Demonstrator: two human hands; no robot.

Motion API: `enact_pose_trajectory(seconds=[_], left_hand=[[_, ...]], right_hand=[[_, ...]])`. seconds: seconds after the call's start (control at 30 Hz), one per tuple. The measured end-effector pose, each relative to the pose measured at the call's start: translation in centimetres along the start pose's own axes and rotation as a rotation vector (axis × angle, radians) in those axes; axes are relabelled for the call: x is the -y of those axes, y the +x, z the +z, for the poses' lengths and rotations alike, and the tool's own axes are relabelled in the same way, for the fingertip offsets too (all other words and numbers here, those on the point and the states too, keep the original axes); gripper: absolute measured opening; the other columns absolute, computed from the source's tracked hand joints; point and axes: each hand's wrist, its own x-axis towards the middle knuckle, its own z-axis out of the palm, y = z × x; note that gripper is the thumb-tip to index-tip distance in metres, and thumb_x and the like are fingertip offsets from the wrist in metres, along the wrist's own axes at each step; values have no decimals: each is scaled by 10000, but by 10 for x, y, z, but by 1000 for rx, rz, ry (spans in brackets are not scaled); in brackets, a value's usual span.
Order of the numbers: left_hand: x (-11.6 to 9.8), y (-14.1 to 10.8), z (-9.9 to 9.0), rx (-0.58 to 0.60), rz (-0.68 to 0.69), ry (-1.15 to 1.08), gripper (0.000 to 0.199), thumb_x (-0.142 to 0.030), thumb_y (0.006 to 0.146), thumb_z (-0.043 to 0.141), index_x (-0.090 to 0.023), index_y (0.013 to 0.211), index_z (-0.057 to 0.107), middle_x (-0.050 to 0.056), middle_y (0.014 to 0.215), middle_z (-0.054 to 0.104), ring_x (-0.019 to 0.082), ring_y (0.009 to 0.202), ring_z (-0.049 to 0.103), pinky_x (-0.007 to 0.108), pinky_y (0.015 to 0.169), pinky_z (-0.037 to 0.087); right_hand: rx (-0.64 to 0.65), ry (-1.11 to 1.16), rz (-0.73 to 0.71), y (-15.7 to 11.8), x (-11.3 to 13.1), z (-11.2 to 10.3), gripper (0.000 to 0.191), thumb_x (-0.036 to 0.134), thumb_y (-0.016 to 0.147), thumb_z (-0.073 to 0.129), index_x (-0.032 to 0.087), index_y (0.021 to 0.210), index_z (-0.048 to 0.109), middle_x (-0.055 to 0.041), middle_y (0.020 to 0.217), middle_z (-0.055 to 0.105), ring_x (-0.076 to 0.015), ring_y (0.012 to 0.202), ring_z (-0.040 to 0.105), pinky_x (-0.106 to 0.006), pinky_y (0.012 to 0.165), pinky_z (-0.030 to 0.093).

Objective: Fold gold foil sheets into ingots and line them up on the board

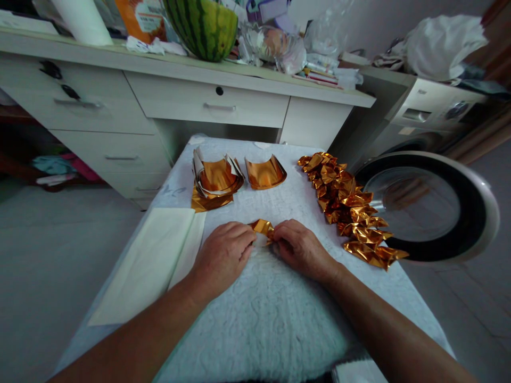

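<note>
Gold-coloured shiny foil strip [262, 227], one, small and folded: low over the middle of the table [255, 330], which is spread with a pale, textured cloth. Left hand [225, 252]: fingers closed narrowly on the strip's left end. Right hand [299, 247]: fingers pinched on its right end. Far left of the hands: one nested stack of curved gold foil sheets with white edges [217, 176]; just right of it, a smaller curved gold foil piece [265, 173]. Right side: one long row of crumpled, pointed gold foil shapes [347, 205], running far to near. Left side: flat cream-white paper sheets [147, 260], partly overlapping, near the left forearm.
</note>
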Motion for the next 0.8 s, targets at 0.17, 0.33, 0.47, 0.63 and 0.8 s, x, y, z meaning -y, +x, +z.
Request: enact_pose_trajectory(seconds=[0.17,0.33,0.47,0.63,0.8], left_hand=[[-4,1,0,-25,56,44,159,-118,933,507,-169,905,655,64,949,668,216,928,596,399,863,508],[-9,-1,0,-85,19,86,95,-135,904,564,-207,921,624,52,997,596,226,949,554,396,842,498],[-7,-1,0,-126,-119,71,293,-76,812,628,-185,1069,540,79,1070,564,255,1023,538,420,896,489],[-1,0,2,-19,-104,30,163,-61,830,607,-193,911,558,44,973,621,231,955,571,391,858,491],[0,-2,5,45,2,63,108,-98,894,567,-186,852,614,35,886,662,214,886,600,373,827,493]], right_hand=[[54,-143,29,2,9,3,189,81,814,545,163,973,605,-77,935,638,-204,885,546,-343,827,433],[74,-227,34,4,12,3,155,161,943,494,164,914,646,-80,893,640,-199,852,529,-329,791,401],[46,-230,12,2,10,2,172,155,951,498,163,899,663,-81,894,653,-195,848,527,-324,788,391],[43,-233,5,1,8,2,165,144,942,513,164,905,673,-76,903,652,-193,845,515,-317,776,390],[74,-205,10,0,9,1,163,109,920,510,156,923,666,-79,900,638,-194,848,519,-319,785,414]])
